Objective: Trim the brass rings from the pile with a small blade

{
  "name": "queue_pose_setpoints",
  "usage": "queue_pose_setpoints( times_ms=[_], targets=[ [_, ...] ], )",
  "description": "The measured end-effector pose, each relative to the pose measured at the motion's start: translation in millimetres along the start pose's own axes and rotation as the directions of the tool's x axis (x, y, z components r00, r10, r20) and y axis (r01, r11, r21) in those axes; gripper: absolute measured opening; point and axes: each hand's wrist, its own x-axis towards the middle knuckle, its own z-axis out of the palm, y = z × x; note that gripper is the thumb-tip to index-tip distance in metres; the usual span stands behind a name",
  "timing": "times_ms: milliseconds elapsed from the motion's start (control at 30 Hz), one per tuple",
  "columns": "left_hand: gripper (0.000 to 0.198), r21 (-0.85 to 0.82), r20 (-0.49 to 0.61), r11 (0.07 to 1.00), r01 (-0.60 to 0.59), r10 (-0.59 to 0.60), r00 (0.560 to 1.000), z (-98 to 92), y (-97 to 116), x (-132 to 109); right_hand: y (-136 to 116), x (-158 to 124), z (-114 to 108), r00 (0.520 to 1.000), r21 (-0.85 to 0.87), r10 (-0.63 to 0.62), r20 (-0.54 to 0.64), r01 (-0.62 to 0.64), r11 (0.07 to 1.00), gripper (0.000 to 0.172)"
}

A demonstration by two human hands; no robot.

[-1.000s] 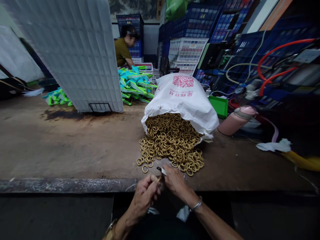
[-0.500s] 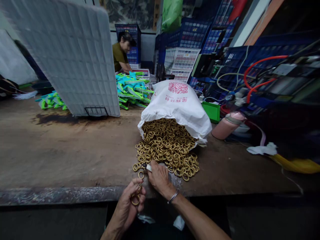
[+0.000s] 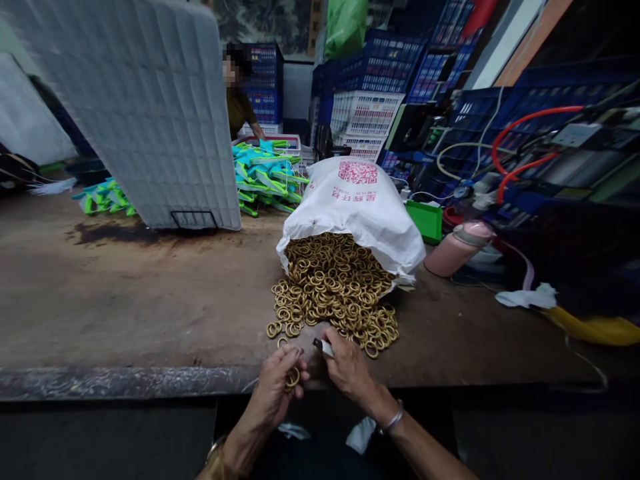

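Note:
My left hand [image 3: 280, 381] is closed at the table's front edge, with a brass-coloured ring [image 3: 293, 379] in its curled fingers. Whether more rings lie inside that hand is hidden. To its right, my right hand [image 3: 350, 370] grips a small tool with a white handle and dark tip [image 3: 324, 347]; its exact kind does not show. The tip points left, toward my left fingers, and is apart from them. Just beyond both hands, a heap of rings [image 3: 330, 293] spills from the mouth of a white woven sack [image 3: 350, 207] lying on its side.
A tall quilted grey-white panel [image 3: 165, 120] stands on the table [image 3: 150, 300] at left. Behind it are bright green and blue plastic pieces [image 3: 265, 175] and a person [image 3: 239, 110]. A pink bottle [image 3: 459, 248], green tray [image 3: 424, 222] and hoses stand at right. Crates [image 3: 367, 113] are stacked behind.
My right hand has drawn back to the right from the heap's edge with the tool. My left hand has moved up and right, its fingers now closer together around the ring.

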Motion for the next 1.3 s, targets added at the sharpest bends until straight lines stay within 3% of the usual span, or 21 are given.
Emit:
queue_pose_setpoints(
  times_ms=[167, 267, 400, 500, 567, 700, 800, 967, 1033, 1167, 1300],
  targets=[
    [0.032, 0.152, 0.104, 0.983, -0.100, 0.085, 0.991, 10.1, -8, 3, -11, -11, -12, 0.997, 0.213, -0.080, -0.015, 0.081, 0.974, 0.016],
    [0.031, 0.222, 0.091, 0.966, -0.133, 0.115, 0.989, 12.2, -10, 2, -17, -8, -17, 1.000, 0.355, 0.020, -0.016, -0.013, 0.935, 0.008],
    [0.023, 0.325, 0.104, 0.893, -0.312, 0.294, 0.950, 17.4, -6, -3, -18, -3, -17, 0.979, 0.489, 0.197, 0.053, -0.198, 0.849, 0.021],
    [0.019, 0.381, 0.159, 0.819, -0.430, 0.400, 0.903, 21.3, -3, -6, -16, -2, -15, 0.965, 0.565, 0.212, 0.156, -0.263, 0.782, 0.026],
    [0.020, 0.372, 0.157, 0.832, -0.411, 0.381, 0.911, 21.5, -2, -8, -16, -2, -12, 0.959, 0.581, 0.224, 0.177, -0.285, 0.763, 0.027],
    [0.027, 0.357, 0.106, 0.923, -0.141, 0.110, 0.988, 17.1, -4, -8, -16, -2, -8, 0.959, 0.534, 0.257, 0.115, -0.278, 0.798, 0.023],
    [0.030, 0.307, 0.130, 0.951, -0.027, -0.014, 0.991, 13.6, -8, -7, -16, -1, -7, 0.967, 0.479, 0.245, 0.069, -0.247, 0.842, 0.024],
    [0.031, 0.213, 0.144, 0.976, -0.054, 0.024, 0.989, 11.3, -11, -7, -15, -3, -11, 0.978, 0.376, 0.206, 0.035, -0.204, 0.904, 0.019],
    [0.032, 0.212, 0.136, 0.973, -0.091, 0.063, 0.989, 11.0, -11, -7, -15, -7, -14, 0.981, 0.302, 0.182, 0.063, -0.193, 0.933, 0.013],
    [0.032, 0.260, 0.137, 0.957, -0.125, 0.092, 0.986, 10.1, -12, -6, -17, -15, -16, 0.983, 0.171, 0.067, 0.168, -0.096, 0.981, 0.022],
    [0.034, 0.293, 0.131, 0.941, -0.170, 0.137, 0.982, 9.9, -12, -5, -22, -18, -16, 0.979, 0.070, 0.032, 0.200, -0.047, 0.996, 0.025]
  ],
)
